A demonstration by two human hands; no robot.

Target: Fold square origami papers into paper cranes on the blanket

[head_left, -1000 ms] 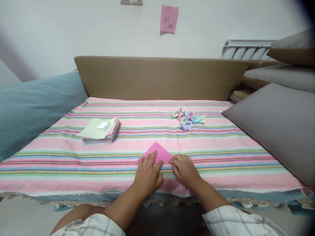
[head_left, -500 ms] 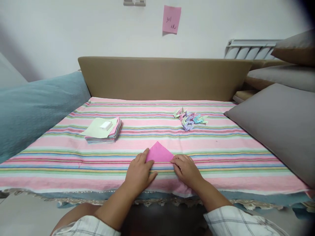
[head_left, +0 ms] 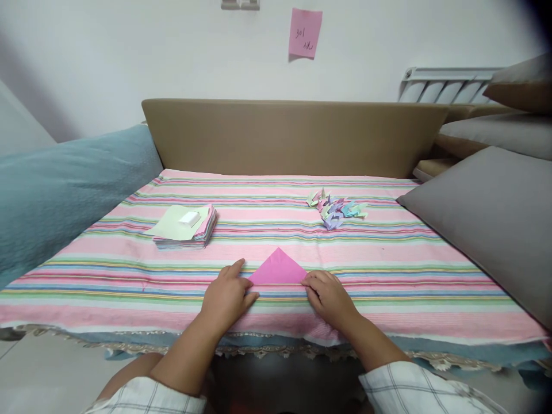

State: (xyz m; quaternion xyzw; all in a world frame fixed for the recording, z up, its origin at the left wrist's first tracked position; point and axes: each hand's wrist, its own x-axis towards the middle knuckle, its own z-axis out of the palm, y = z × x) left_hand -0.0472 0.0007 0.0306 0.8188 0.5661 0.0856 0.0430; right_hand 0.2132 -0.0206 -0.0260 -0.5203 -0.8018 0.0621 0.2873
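A pink sheet of paper [head_left: 278, 269], folded to a triangle, lies flat on the striped cloth with its point away from me. My left hand [head_left: 226, 294] rests at the triangle's left corner, fingers spread, a fingertip touching the paper there. At the opposite corner, my right hand [head_left: 330, 296] has its fingers closed together on the paper's tip. The long folded edge faces me and runs between both hands.
A stack of coloured paper [head_left: 185, 241] stands at the left with a small white block [head_left: 189, 219] on top. Several folded paper pieces [head_left: 334, 211] are heaped back right. A grey cushion [head_left: 487, 213] borders the right, a blue-green one [head_left: 73, 190] the left.
My left hand has slid left along the triangle to its left corner, uncovering more of the paper. My right hand stays at the right corner. The view has shifted slightly.
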